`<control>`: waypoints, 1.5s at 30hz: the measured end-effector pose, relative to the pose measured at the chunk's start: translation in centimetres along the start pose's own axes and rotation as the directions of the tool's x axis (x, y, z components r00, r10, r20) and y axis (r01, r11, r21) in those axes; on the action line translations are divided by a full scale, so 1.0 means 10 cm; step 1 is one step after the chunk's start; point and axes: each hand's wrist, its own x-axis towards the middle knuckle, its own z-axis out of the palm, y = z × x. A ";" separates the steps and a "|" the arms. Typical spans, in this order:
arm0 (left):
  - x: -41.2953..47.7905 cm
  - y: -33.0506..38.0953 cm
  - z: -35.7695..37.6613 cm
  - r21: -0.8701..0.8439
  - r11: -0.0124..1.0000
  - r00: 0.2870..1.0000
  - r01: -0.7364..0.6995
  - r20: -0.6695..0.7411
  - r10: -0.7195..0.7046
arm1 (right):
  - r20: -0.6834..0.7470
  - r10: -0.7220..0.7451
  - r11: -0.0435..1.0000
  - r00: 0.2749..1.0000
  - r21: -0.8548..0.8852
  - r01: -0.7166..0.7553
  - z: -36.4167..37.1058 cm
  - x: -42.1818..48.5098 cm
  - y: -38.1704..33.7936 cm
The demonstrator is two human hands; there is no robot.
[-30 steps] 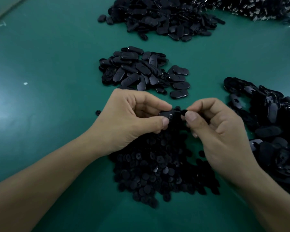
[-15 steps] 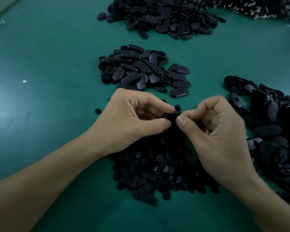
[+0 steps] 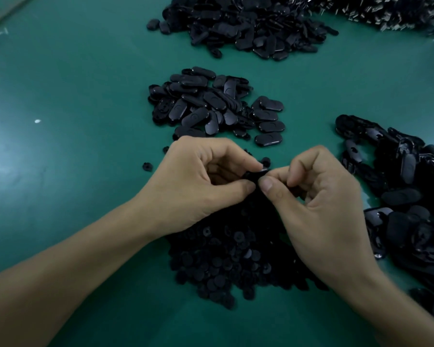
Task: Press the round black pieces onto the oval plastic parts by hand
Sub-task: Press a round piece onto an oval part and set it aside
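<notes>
mid-press: pinching one black oval plastic part [image 3: 252,175] between left hand [image 3: 198,186] and right hand [image 3: 321,201], thumbs tip to tip, right above the heap of round black pieces [image 3: 231,261]. loads left judging by that heap, no telling how many done.

A smooth dark-green matte table surface [image 3: 85,71] fills the view. Pale light glares off it at nine o'clock. A lighter grey strip [image 3: 3,11] cuts the corner at eleven o'clock.
</notes>
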 end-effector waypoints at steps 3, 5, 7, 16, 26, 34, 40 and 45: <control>-0.01 0.00 0.02 0.069 0.997 0.999 -0.035 -0.038 0.038 | -0.014 -0.015 0.999 1.000 -0.043 0.014 0.00 -0.01 -0.01; -0.02 -0.01 0.04 0.120 0.991 0.996 -0.059 -0.061 0.067 | -0.025 -0.046 0.997 0.999 -0.067 0.044 0.01 -0.03 -0.03; -0.03 -0.02 0.05 0.139 0.987 0.992 -0.083 -0.084 0.095 | -0.046 -0.087 0.992 0.995 -0.097 0.083 0.01 -0.06 -0.04; -0.06 -0.01 0.07 0.454 0.865 0.944 -0.214 -0.133 0.303 | 0.026 -0.240 0.941 0.970 -0.239 0.239 0.00 -0.09 -0.04; -0.05 -0.01 0.07 0.500 0.834 0.943 -0.232 -0.093 0.318 | 0.064 -0.282 0.924 0.957 -0.249 0.289 -0.03 -0.07 0.01; -0.04 -0.03 0.07 0.285 0.938 0.968 -0.198 -0.094 0.233 | 0.090 -0.293 0.909 0.952 -0.283 0.306 -0.13 0.02 0.08; -0.02 -0.05 0.04 0.190 0.969 0.980 -0.157 -0.094 0.177 | 0.097 -0.187 0.974 0.978 -0.111 0.197 -0.12 0.03 0.13; -0.02 -0.05 0.04 0.158 0.980 0.984 -0.123 -0.111 0.141 | 0.103 -0.148 0.988 0.984 -0.036 0.152 -0.12 0.04 0.16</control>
